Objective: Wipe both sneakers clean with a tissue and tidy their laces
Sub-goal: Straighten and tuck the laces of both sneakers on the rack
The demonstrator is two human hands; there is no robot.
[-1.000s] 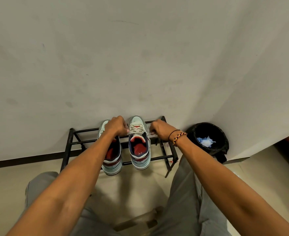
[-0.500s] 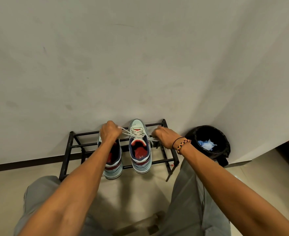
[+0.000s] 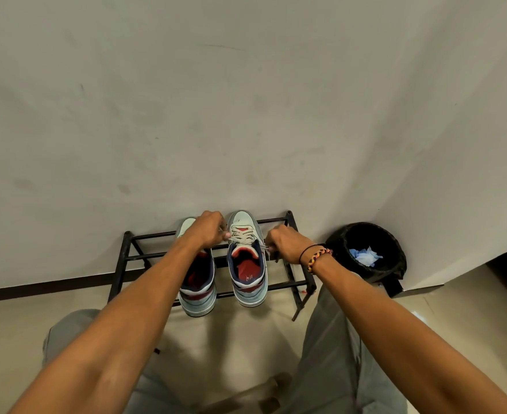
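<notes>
Sneakers, the right sneaker (image 3: 247,264) and left sneaker (image 3: 197,282), sit side by side on the black rack (image 3: 294,283), where I see my left hand (image 3: 207,230) and right hand (image 3: 286,245) each pinching a lace end (image 3: 265,248) of the right one, fingers curled tight, bin (image 3: 365,252) just right of the rack.

Two pale blue-grey sneakers side by side on a black rack, toes to the wall, heels overhanging the front bar. Left sneaker (image 3: 197,289): navy collar, red lining, front half hidden. Right sneaker (image 3: 247,265): red insole showing, cream laces (image 3: 240,236) criss-crossed, ends drawn out to either side.
</notes>
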